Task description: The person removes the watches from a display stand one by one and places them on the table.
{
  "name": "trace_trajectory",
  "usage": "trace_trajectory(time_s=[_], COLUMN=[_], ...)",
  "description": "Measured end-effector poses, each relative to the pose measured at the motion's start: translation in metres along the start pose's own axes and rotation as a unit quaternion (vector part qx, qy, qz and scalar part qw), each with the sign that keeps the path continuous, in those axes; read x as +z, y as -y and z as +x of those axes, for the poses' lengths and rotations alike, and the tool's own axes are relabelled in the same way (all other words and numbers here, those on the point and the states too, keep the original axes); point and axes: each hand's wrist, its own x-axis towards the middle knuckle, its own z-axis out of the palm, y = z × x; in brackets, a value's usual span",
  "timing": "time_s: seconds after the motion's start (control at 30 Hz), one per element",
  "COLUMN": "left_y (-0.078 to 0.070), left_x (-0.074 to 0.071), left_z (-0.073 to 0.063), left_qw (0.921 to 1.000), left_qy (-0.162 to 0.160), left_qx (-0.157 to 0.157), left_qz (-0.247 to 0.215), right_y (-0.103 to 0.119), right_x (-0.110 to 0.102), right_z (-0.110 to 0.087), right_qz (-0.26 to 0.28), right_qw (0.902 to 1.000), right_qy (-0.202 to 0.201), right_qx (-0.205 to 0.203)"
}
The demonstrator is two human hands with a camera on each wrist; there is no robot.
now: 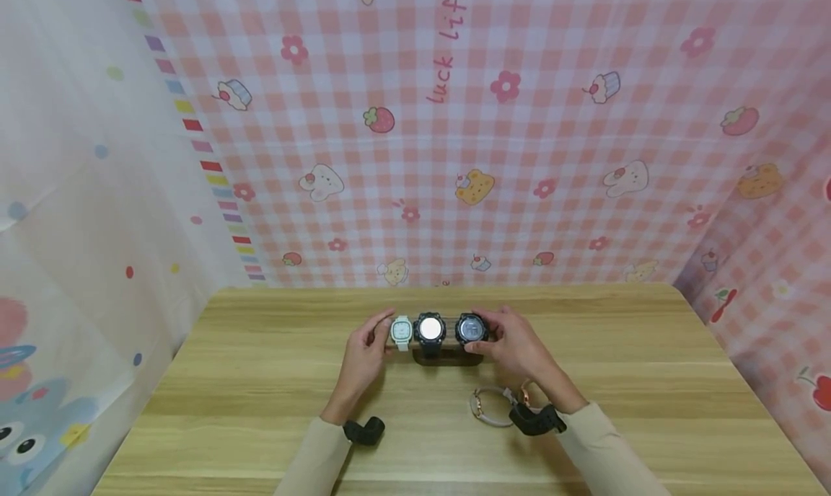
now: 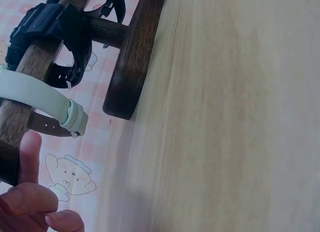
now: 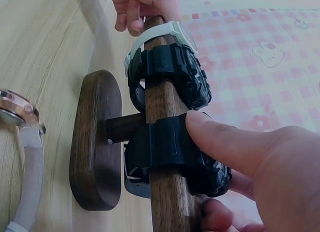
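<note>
A dark wooden watch stand (image 3: 95,157) has a crossbar carrying three watches in a row. Leftmost on the bar is a pale mint watch (image 1: 402,330); beside it sits a black watch (image 1: 431,330) whose face shines white. My left hand (image 1: 362,355) holds the bar's left end, with one finger along the wood in the left wrist view. At the right side, my right hand (image 1: 517,346) grips another black sports watch (image 1: 472,329), its strap looped round the bar. The thumb lies on that watch's strap edge in the right wrist view; other fingers are partly hidden behind it.
On the wooden table (image 1: 260,395), a watch with a light strap (image 1: 491,424) lies near my right wrist. A rose-gold piece (image 1: 526,393) shows next to it, partly covered by my forearm. A pink checked cloth (image 1: 415,157) hangs behind the table.
</note>
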Motion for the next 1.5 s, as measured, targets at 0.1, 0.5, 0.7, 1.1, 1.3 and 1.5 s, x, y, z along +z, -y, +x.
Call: trace_trajectory(time_s=[0.1,0.5,0.7,1.1,1.3,1.5], left_y=[0.000,-0.003,-0.002,0.000,0.000,0.000], left_x=[0.001,0.000,-0.001,0.000,0.000,0.000], left_z=[0.000,-0.001,-0.001,0.000,-0.001,0.000], left_qw=[1.0000,1.0000,1.0000,1.0000,1.0000,1.0000], left_qy=[-0.001,0.004,0.005,0.004,0.002,0.000], left_qx=[0.000,0.000,-0.003,-0.007,-0.005,-0.006], left_qz=[-0.002,0.004,0.006,0.004,0.004,0.007], right_y=[0.000,-0.002,-0.005,-0.010,-0.017,-0.024], right_x=[-0.001,-0.007,-0.009,-0.016,-0.022,-0.028], right_z=[0.000,-0.002,-0.003,-0.007,-0.010,-0.013], right_qz=[0.000,-0.003,0.000,-0.004,0.003,0.002], right_qw=[1.0000,1.0000,1.0000,1.0000,1.0000,0.9998], right_qy=[-0.002,0.000,-0.001,-0.002,0.001,0.001], right_qx=[0.002,-0.003,-0.003,0.004,-0.003,0.018])
